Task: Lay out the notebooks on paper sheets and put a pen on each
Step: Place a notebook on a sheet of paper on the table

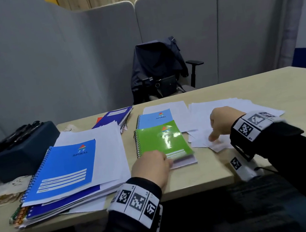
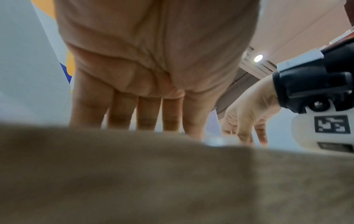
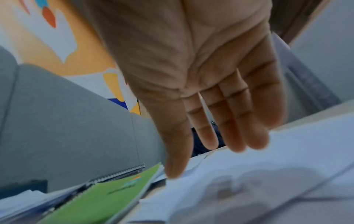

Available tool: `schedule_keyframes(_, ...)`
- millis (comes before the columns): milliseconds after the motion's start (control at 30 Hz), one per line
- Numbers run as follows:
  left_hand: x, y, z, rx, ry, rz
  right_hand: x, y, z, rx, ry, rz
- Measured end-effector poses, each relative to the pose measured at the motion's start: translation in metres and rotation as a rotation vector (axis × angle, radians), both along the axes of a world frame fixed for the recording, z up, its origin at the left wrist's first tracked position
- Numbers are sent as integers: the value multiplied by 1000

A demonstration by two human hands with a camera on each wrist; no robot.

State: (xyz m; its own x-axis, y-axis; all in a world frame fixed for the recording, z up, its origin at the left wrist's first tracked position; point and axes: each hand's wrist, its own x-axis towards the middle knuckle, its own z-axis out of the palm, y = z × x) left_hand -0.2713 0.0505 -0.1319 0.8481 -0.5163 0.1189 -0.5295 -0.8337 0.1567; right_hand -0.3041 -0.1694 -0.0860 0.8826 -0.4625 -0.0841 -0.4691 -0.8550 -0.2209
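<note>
A green spiral notebook [image 1: 161, 140] [image 3: 107, 200] lies mid-table, overlapping a light blue one [image 1: 154, 118] that rests on a white sheet. My left hand [image 1: 169, 162] [image 2: 145, 118] rests with straight fingers on the green notebook's near edge. Loose paper sheets [image 1: 225, 108] [image 3: 268, 174] spread to the right. My right hand [image 1: 215, 135] [image 3: 210, 136] hovers over them with fingers straight, its thumb tip close to a sheet, holding nothing. A large blue notebook [image 1: 64, 170] lies on sheets atop a stack at the left. Black pens [image 1: 14, 137] lie on a dark box.
A dark blue notebook [image 1: 117, 114] lies at the back beside the left stack. The dark box [image 1: 22, 152] stands at the far left on a lace cloth [image 1: 4, 191]. Behind the table [image 1: 196, 182] a chair [image 1: 159, 70] carries a jacket and bag. Grey partitions [image 1: 44, 62] enclose the area.
</note>
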Motion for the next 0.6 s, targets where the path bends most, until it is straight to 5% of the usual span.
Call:
schedule_keyframes(300,5,7,8,-344,-105,80,-1,10,-2,-48,276,49)
schedule_keyframes(600,6,13,14,-525,-1,69,-1,1,4,-293,212,17)
